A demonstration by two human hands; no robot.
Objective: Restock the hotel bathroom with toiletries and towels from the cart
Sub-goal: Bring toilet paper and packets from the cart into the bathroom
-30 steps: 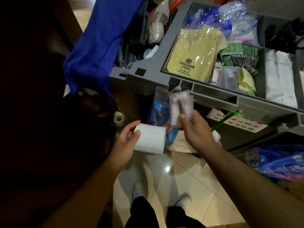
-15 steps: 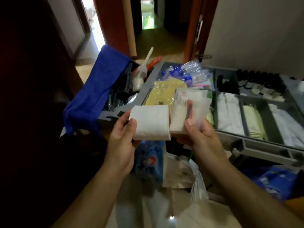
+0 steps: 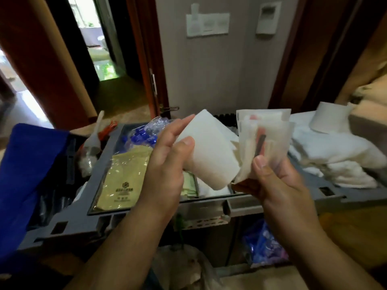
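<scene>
My left hand (image 3: 165,162) grips a white toilet paper roll (image 3: 207,151) in front of my chest, thumb on its near side. Just to its right, my right hand (image 3: 278,183) pinches several thin translucent toiletry packets (image 3: 266,139), thumb pressed on the front one; a dark stick shows through it. Both are held above the grey housekeeping cart (image 3: 209,206). White towels (image 3: 335,151) lie piled on the cart's right side, with another toilet roll (image 3: 328,118) on top.
The cart's tray holds a yellow-gold bag (image 3: 123,176) and clear bags with blue caps (image 3: 144,132). A blue cloth (image 3: 29,176) hangs at the cart's left end. Behind the cart are a grey wall with switch plates (image 3: 207,24) and an open doorway (image 3: 102,55).
Both hands have risen with the roll and packets from below the cart's tray to above it. The view has tilted up from the floor to the wall and doorway.
</scene>
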